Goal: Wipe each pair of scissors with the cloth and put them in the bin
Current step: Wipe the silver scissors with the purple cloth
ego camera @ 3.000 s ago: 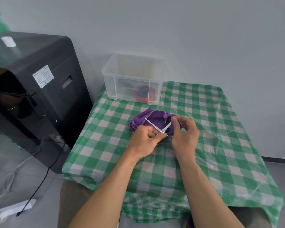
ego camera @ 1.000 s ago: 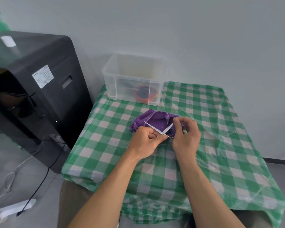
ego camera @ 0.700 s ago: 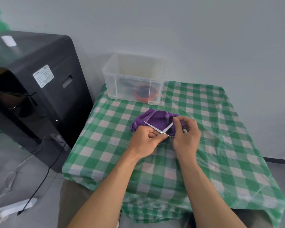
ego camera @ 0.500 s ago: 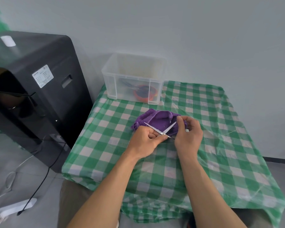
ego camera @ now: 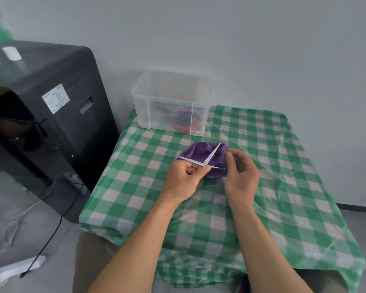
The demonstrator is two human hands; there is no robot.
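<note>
Holding open scissors (ego camera: 211,154) over the cloth (ego camera: 197,152)

At the table's (ego camera: 262,208) far left corner sits the clear bin (ego camera: 144,98); the purple cloth lies mid-table. The left hand (ego camera: 184,178) curls tight round the scissors, blades spread over the cloth; the right hand (ego camera: 241,174) pinches the cloth.

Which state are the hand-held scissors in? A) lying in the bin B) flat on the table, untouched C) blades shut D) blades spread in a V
D: the scissors, held by the left hand, have two blades splayed apart over the cloth.
</note>
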